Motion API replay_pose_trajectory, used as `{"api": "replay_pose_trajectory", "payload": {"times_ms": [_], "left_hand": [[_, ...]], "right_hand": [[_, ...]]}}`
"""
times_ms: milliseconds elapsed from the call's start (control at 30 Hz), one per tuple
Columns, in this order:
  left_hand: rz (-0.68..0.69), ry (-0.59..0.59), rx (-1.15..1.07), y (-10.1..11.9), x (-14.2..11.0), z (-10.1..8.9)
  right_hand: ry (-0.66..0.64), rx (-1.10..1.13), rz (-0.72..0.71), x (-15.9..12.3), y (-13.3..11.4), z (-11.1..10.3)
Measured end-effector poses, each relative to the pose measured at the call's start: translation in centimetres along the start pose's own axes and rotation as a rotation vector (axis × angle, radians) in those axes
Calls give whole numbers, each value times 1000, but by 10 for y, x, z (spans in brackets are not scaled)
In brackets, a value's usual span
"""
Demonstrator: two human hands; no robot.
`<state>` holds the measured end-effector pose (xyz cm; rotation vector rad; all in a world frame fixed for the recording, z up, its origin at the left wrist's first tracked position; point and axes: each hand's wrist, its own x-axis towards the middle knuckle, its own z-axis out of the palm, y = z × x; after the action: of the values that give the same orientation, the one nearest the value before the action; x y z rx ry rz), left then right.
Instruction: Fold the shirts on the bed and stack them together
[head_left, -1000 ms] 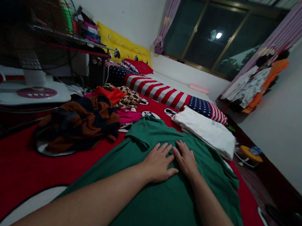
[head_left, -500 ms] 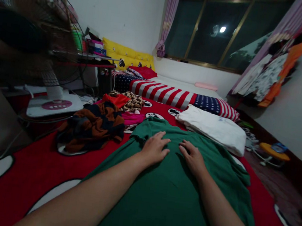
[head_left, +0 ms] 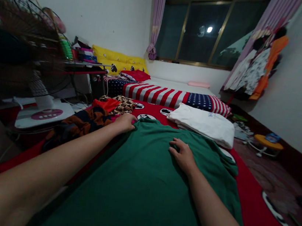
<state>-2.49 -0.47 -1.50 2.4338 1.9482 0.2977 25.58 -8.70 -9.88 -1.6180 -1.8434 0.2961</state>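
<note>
A green T-shirt (head_left: 141,186) lies spread out in front of me, with its neck end away from me. My left hand (head_left: 125,123) is at the shirt's far left edge, thumb and fingers closed on the fabric by the sleeve. Resting on the upper middle of the shirt is my right hand (head_left: 183,156), its fingers slightly bent and apart, holding nothing. Beyond it, a folded white garment (head_left: 203,123) lies close to the shirt's far right side. A heap of brown and dark clothes (head_left: 83,120) sits left of my left hand, partly covered by my forearm.
Everything lies on a red patterned blanket (head_left: 257,225). An electric fan (head_left: 44,108) stands at the left, near a small table with boxes. Further back is a bed with a striped, starred cover (head_left: 159,95). A small yellow stool (head_left: 269,142) stands on the floor at right.
My left hand has moved left from the shirt's middle to its far left edge and closed on the fabric there. My right hand stays on the shirt. The view has shifted slightly right.
</note>
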Motion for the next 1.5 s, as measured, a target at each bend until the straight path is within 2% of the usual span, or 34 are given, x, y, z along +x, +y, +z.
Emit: {"api": "replay_pose_trajectory", "payload": {"times_ms": [133,267,400,533,633,767,933,1100,1233,1333,1400,1500], "left_hand": [[48,72,310,-11,9,-33],[65,64,382,-10,28,-41],[30,80,280,18,60,-25],[20,35,129,57,86,9],[-5,-1,39,76,96,35],[-58,-6,-51,81,105,53],[-122,61,-116,78,112,52],[-111,119,-124,87,102,68],[-33,140,-124,101,81,74],[169,83,-136,108,52,71],[290,-8,-124,107,29,73],[317,-86,-72,102,2,82]], "right_hand": [[-9,-18,4,-1,-2,-1],[-4,-27,12,-1,-3,-1],[7,-29,16,-1,-4,-1],[17,-17,26,-3,-6,-2],[23,-12,42,-4,-8,-2],[34,-13,50,-4,-8,-1],[29,-18,50,-4,-8,1],[7,-15,44,-4,-9,0],[3,-16,45,-4,-10,0],[2,-11,42,-4,-10,-1],[0,-2,41,-4,-9,-1],[10,18,34,-4,-9,-2]]}}
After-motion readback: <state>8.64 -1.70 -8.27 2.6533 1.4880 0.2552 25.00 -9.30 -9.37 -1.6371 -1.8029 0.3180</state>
